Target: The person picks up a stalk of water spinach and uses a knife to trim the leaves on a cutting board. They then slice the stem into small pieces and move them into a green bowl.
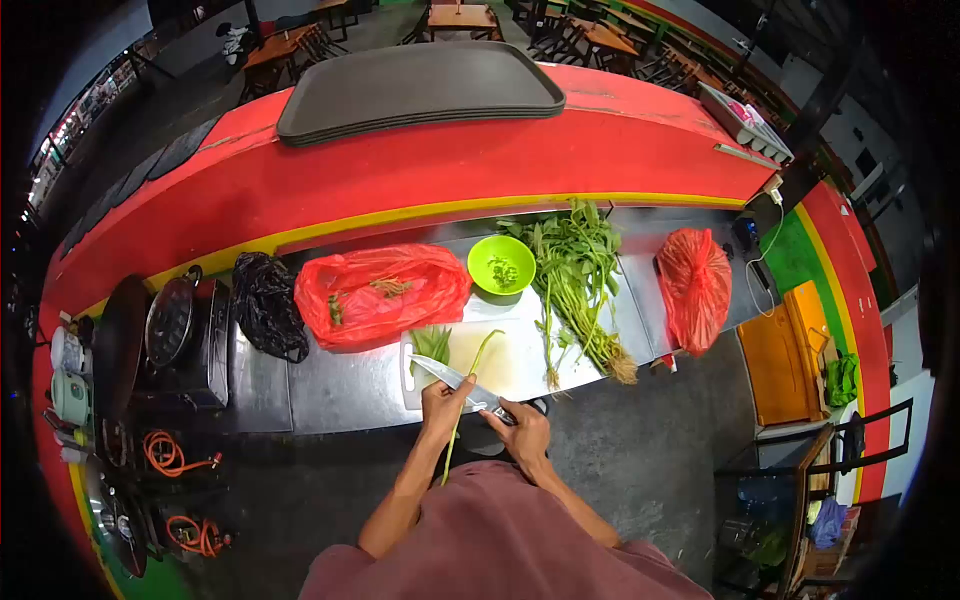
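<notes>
My left hand (444, 408) is closed round a long green stem (487, 347), whose lower end hangs down past my wrist. In my right hand (524, 434) is the handle of a knife (440, 370); its blade points up and left, crossing by my left fingers. Both hands are at the counter's front edge, close together. Behind them lies a white cutting board (480, 355) with green leaves (431, 343) on its left part. A green bowl (502, 266) behind the board holds small green pieces. To its right lies a pile of leafy stems with roots (580, 270).
An open red plastic bag (385, 295) and a black bag (268, 305) lie left on the metal counter (335, 390). A tied red bag (693, 290) stands right. Grey trays (420, 90) rest on the red ledge (640, 130). A pan (170, 320) is far left.
</notes>
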Available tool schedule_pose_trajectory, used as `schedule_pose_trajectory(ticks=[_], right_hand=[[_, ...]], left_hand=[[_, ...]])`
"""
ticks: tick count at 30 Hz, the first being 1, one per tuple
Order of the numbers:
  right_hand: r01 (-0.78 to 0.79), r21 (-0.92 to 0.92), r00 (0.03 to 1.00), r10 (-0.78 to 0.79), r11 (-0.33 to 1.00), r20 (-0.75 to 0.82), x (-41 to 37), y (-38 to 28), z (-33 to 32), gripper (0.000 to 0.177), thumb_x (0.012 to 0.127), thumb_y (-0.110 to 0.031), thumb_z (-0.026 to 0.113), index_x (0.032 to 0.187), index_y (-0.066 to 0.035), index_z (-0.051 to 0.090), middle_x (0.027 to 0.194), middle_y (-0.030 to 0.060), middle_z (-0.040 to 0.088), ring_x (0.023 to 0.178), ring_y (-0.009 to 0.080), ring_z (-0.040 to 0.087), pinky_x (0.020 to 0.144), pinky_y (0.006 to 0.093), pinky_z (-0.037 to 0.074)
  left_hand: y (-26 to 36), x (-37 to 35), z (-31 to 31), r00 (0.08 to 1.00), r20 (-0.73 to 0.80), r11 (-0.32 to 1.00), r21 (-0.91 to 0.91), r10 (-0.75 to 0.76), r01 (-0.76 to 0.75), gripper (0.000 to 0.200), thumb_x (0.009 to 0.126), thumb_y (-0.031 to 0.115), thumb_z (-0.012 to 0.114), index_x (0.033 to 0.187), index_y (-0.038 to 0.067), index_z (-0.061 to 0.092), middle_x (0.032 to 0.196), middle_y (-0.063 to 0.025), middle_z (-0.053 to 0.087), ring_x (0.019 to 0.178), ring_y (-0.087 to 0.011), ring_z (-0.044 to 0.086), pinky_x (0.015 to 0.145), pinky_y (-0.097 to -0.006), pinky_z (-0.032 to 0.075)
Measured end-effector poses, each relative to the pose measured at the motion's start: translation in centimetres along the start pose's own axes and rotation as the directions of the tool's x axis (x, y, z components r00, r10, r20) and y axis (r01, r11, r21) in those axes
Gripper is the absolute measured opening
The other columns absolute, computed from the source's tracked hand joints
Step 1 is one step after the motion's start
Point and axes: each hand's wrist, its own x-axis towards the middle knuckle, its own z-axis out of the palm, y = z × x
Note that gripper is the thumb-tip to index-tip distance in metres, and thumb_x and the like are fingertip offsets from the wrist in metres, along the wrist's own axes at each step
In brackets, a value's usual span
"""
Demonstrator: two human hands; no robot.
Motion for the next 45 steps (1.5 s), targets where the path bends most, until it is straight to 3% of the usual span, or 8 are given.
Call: schedule_pose_trajectory(ticks=[11, 15, 17, 20, 29, 31, 39, 45], right_hand=[[-0.026, -0.032, 1.0, 0.026, 0.999, 0.0, 1.5, 0.3, -1.0, 0.046, 0.078, -0.04, 0.087, 0.104, -0.003, 0.079, 0.083, 0.0157, 0.076, 0.072, 0.0307, 0.073, 0.067, 0.0398, 0.057], [0.041, 0.044, 0.998, -0.043, 0.998, 0.035, 2.7, 0.3, -1.0, 0.04, 0.085, -0.036, 0.082, 0.104, -0.002, 0.078, 0.082, 0.017, 0.075, 0.071, 0.0334, 0.071, 0.067, 0.0422, 0.056], [0.189, 0.085, 0.979, -0.182, 0.978, -0.087, 3.1, 0.7, -0.2, 0.036, 0.088, -0.034, 0.079, 0.103, -0.001, 0.076, 0.079, 0.0175, 0.073, 0.066, 0.0326, 0.069, 0.064, 0.0419, 0.054], [0.025, 0.11, 0.966, -0.052, 0.994, 0.252, 4.1, -0.6, -1.4, 0.035, 0.093, -0.034, 0.075, 0.102, 0.0, 0.075, 0.074, 0.0196, 0.067, 0.058, 0.0315, 0.062, 0.059, 0.0407, 0.049], [-0.013, 0.108, 0.958, -0.018, 0.994, 0.286, 2.3, -2.0, -0.2, 0.03, 0.093, -0.031, 0.074, 0.099, -0.002, 0.074, 0.07, 0.0198, 0.065, 0.057, 0.0322, 0.061, 0.057, 0.0421, 0.046], [0.034, 0.178, 0.983, -0.065, 0.984, 0.172, 1.6, -1.9, 0.4, 0.03, 0.093, -0.032, 0.074, 0.097, -0.002, 0.074, 0.068, 0.0191, 0.063, 0.056, 0.0321, 0.06, 0.056, 0.0422, 0.045], [0.06, 0.144, 0.985, -0.081, 0.988, 0.15, 1.8, -2.9, 0.1, 0.032, 0.091, -0.033, 0.076, 0.093, -0.002, 0.072, 0.067, 0.0186, 0.062, 0.055, 0.0346, 0.059, 0.054, 0.0434, 0.045], [0.082, 0.102, 0.981, -0.098, 0.991, 0.167, 1.1, -2.0, 0.0, 0.031, 0.09, -0.036, 0.077, 0.101, -0.006, 0.076, 0.069, 0.0173, 0.067, 0.057, 0.0333, 0.064, 0.056, 0.0423, 0.048]], left_hand=[[1.3, 1.8, 1.1, 0.994, 0.105, 0.987, 0.158, 0.005, -0.021, 0.024, 0.093, 0.024, 0.078, 0.091, 0.0, 0.074, 0.079, -0.0029, 0.069, 0.068, -0.0093, 0.058, 0.062, -0.0273, 0.044], [2.6, 3.5, 0.9, 0.983, 0.182, 0.987, 0.151, 0.032, -0.06, 0.026, 0.093, 0.023, 0.077, 0.1, -0.002, 0.073, 0.084, -0.0043, 0.07, 0.073, -0.011, 0.063, 0.062, -0.0275, 0.049], [3.7, 4.4, 0.3, 0.977, 0.205, 0.986, 0.144, 0.055, -0.085, 0.029, 0.093, 0.023, 0.077, 0.107, -0.002, 0.073, 0.088, -0.0046, 0.071, 0.075, -0.0113, 0.065, 0.063, -0.0273, 0.05], [5.1, 4.9, -0.4, 0.961, 0.276, 0.977, 0.201, 0.011, -0.069, 0.03, 0.093, 0.026, 0.078, 0.108, 0.001, 0.073, 0.09, -0.0035, 0.072, 0.076, -0.0103, 0.063, 0.064, -0.0273, 0.047], [4.1, 3.2, -0.8, 0.993, 0.12, 0.979, 0.202, -0.019, -0.005, 0.033, 0.09, 0.034, 0.08, 0.099, 0.003, 0.075, 0.077, 0.0006, 0.067, 0.062, -0.0072, 0.055, 0.055, -0.0257, 0.041], [3.6, 2.6, -0.9, 0.994, 0.096, 0.979, 0.204, -0.05, 0.029, 0.03, 0.091, 0.032, 0.08, 0.098, 0.003, 0.075, 0.075, 0.0011, 0.066, 0.06, -0.0067, 0.054, 0.054, -0.0253, 0.04], [3.5, -0.4, -0.8, 0.994, 0.069, 0.994, 0.082, -0.084, 0.078, 0.03, 0.092, 0.035, 0.079, 0.09, 0.005, 0.072, 0.074, 0.0018, 0.064, 0.06, -0.0046, 0.052, 0.053, -0.0217, 0.036], [2.2, -0.2, -0.9, 0.996, -0.016, 0.988, 0.129, 0.083, -0.081, 0.029, 0.094, 0.029, 0.078, 0.085, 0.002, 0.072, 0.07, 0.0021, 0.062, 0.06, -0.0034, 0.049, 0.053, -0.0231, 0.037]])
